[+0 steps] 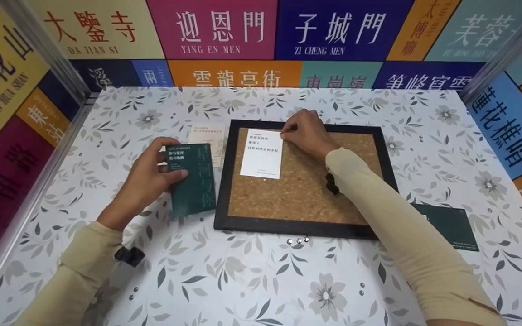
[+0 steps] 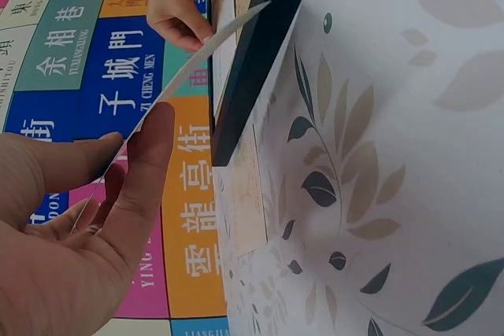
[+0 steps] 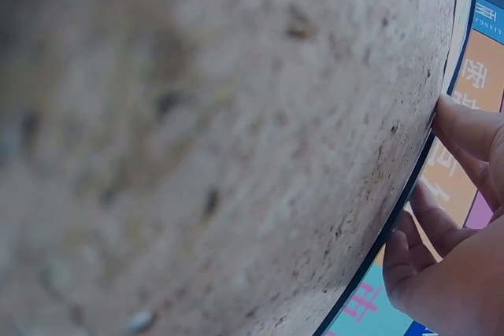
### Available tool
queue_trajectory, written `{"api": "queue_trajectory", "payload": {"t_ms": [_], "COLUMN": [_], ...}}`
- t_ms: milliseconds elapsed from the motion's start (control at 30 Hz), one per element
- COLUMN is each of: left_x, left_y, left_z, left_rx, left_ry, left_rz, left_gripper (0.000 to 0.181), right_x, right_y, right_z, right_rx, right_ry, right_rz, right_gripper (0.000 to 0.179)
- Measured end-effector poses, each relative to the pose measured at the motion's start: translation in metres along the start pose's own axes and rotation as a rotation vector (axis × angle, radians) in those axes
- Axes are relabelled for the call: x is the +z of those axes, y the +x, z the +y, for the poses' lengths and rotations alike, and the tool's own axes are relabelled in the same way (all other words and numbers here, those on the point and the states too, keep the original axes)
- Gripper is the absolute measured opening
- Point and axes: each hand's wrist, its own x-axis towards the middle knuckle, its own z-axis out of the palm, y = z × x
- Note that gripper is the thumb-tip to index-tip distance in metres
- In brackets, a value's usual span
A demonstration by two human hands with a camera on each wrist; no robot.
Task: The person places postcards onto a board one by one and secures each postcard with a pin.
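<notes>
My left hand [image 1: 145,174] grips a dark green printed card [image 1: 193,181] near its left edge, thumb on its face. Edge-on in the left wrist view, that card [image 2: 201,53] looks thin and slightly bowed. A white card [image 1: 261,156] with dark print lies on the upper left of a black-framed cork board [image 1: 315,190]. At its top right corner, my right hand [image 1: 308,133] has thumb and index finger pinched together. In the right wrist view the fingertips [image 3: 450,112] are right at the board's surface; whether a pin is between them I cannot tell.
Several small shiny pieces [image 1: 299,241] sit in front of the board's lower edge. A cream card [image 1: 206,136] lies left of the board, partly covered. Another green card [image 1: 453,226] lies at the right beside my sleeve. Colourful printed panels [image 1: 215,29] stand behind the floral tabletop [image 1: 252,280].
</notes>
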Motion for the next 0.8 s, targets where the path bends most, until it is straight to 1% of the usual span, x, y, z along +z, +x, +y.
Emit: {"api": "queue_trajectory", "payload": {"t_ms": [167, 267, 400, 533, 700, 800], "left_x": [0.0, 0.0, 0.005, 0.011, 0.021, 0.03], "left_y": [0.001, 0.002, 0.004, 0.007, 0.011, 0.014], "left_z": [0.007, 0.01, 0.012, 0.013, 0.015, 0.017], "left_rx": [0.01, 0.013, 0.004, -0.019, -0.046, -0.051], "left_ry": [-0.029, -0.069, -0.107, -0.142, -0.217, -0.236], "left_rz": [0.051, 0.063, 0.055, 0.038, -0.007, -0.032], "left_gripper": [0.068, 0.067, 0.066, 0.064, 0.064, 0.063], "right_x": [0.0, 0.001, -0.001, -0.003, -0.003, -0.004], "right_y": [0.0, -0.002, -0.002, -0.002, -0.001, -0.001], "right_z": [0.002, 0.004, 0.005, 0.005, 0.008, 0.011], "right_rx": [-0.038, -0.045, -0.032, -0.017, -0.041, -0.051], "right_ry": [-0.001, 0.004, 0.028, 0.057, 0.1, 0.153], "right_rz": [0.01, 0.006, -0.006, -0.023, -0.041, -0.057], "right_gripper": [0.006, 0.007, 0.008, 0.008, 0.007, 0.007]}}
